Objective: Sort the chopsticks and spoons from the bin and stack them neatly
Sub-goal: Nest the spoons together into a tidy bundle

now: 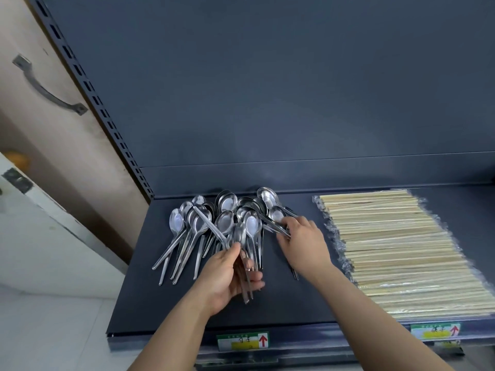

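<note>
Several steel spoons (199, 226) lie fanned on the dark shelf (150, 303), bowls toward the back. My left hand (227, 277) grips a bunch of spoon handles, with the bowls (250, 226) standing up above my fingers. My right hand (305, 243) reaches into the right side of the pile and pinches the handles of spoons (276, 214) lying there. A wide stack of wrapped wooden chopsticks (396, 250) lies flat on the right part of the shelf, beside my right hand and apart from it.
The shelf's blue back panel (267, 89) rises behind the spoons. Two price labels with red arrows (242, 341) (435, 330) sit on the front edge. A slotted upright (88, 89) and a door with a handle (45, 84) stand at the left.
</note>
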The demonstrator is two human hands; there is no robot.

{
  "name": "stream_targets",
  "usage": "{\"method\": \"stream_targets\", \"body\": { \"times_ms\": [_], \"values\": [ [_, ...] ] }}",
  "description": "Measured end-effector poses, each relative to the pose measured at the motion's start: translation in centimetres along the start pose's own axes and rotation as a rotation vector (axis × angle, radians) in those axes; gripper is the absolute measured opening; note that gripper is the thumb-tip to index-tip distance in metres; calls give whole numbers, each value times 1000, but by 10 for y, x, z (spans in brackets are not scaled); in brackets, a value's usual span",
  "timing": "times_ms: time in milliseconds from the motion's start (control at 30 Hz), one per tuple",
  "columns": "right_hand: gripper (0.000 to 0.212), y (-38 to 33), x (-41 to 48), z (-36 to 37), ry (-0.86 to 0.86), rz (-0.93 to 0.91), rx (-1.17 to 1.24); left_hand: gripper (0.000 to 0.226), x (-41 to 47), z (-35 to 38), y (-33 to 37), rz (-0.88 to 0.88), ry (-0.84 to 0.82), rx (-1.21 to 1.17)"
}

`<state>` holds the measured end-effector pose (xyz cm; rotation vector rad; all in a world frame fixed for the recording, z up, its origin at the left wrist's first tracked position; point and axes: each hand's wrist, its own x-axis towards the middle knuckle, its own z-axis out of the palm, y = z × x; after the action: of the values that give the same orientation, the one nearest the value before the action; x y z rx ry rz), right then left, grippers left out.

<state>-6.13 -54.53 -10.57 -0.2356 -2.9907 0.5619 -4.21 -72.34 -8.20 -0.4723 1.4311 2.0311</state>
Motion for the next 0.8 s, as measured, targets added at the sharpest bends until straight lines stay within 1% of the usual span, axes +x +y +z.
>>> {"method": "stream_targets", "body": {
  "times_ms": [67, 167, 200, 333, 433, 633, 800],
  "values": [
    [30, 5, 8, 4, -122, 5, -179, 25, 3, -4, 2, -3, -2, 8],
    [23, 5, 15, 6, -180, -52, -219, 21, 8, -8, 4, 14, 0, 13],
    [22, 6, 17, 5, -176, -46, -172, 20, 10, -8, 5, 27, 6, 26],
    [28, 14, 23, 0, -75, 77, 216, 21, 17, -11, 6, 114, 28, 71],
    [28, 15, 23, -8, -11, 119, 389, 23, 20, -11, 5, 155, 51, 136],
    [31, -1, 1, -25, -98, 224, 771, 40, 24, -4, 8, 172, 86, 112],
    [33, -12, -18, -22, -222, 323, 927, 62, 21, -3, 12, 85, 49, -103]
  ]
}}
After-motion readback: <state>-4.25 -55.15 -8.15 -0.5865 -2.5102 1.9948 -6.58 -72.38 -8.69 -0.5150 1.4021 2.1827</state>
